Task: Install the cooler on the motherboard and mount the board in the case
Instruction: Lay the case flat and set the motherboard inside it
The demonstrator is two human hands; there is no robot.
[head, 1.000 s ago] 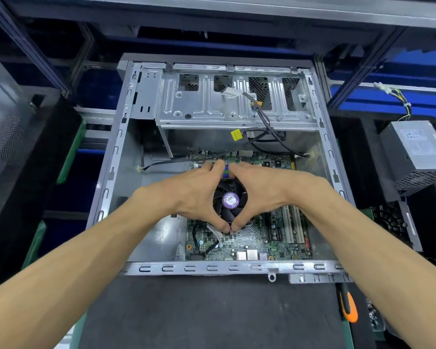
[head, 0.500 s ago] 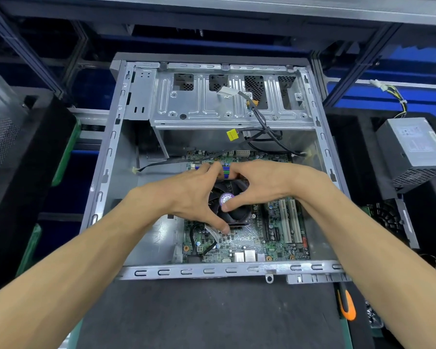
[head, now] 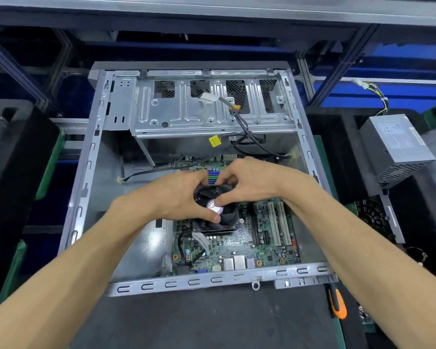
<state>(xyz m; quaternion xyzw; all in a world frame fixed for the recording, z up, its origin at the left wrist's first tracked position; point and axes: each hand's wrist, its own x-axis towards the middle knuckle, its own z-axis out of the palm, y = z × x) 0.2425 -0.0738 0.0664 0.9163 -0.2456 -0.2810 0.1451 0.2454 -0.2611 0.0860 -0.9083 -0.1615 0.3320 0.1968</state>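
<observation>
Meanwhile, both hands clamp the cooler directly beneath them on the motherboard, at the case's near-right area: left hand grips its left side, right hand its far edge, thumb on the hub.

left hand and right hand gripping cooler, motherboard in case

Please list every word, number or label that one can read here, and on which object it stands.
None can be read.
Fan hub sticker: print blurred, partly under a thumb.
Power supply label: too small.
Motherboard markings: too small.
Yellow connector: no legible text.
</observation>
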